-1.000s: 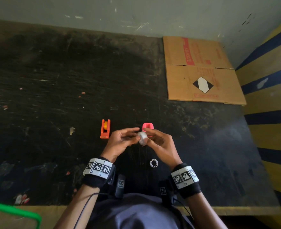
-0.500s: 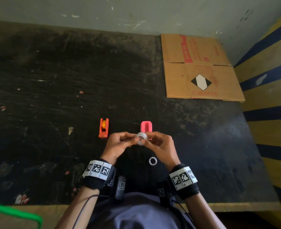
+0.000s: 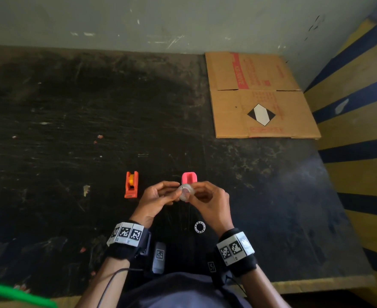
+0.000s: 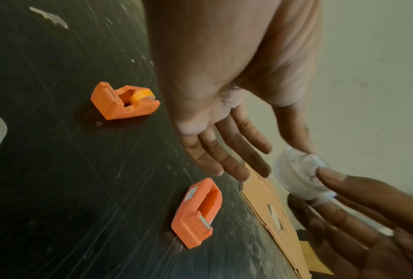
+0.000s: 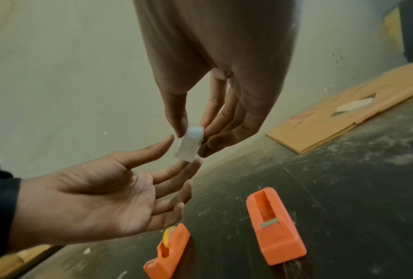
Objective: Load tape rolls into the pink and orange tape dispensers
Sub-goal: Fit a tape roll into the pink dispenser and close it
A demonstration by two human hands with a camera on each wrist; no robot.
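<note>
A clear tape roll [image 3: 185,192] is held up between both hands, just in front of the empty pink dispenser [image 3: 189,177]. My right hand [image 3: 195,192] pinches the roll [image 5: 188,143] between thumb and fingers. My left hand [image 3: 176,191] lies palm up with straight fingers; its thumb tip touches the roll's rim [image 4: 296,175] and its fingertips sit under it. The orange dispenser [image 3: 131,185], with a yellow roll seated in it, stands to the left on the black table. In both wrist views the pink dispenser [image 5: 274,226] looks orange.
A small white ring [image 3: 199,227] lies on the table near my right wrist. Flattened cardboard [image 3: 260,96] covers the far right corner against the wall. The table's front edge [image 3: 316,285] is close to my body. A green bar [image 3: 16,294] shows at bottom left.
The roll has turned between my fingers, so its flat face now shows more. Both hands stay in about the same place in front of the pink dispenser.
</note>
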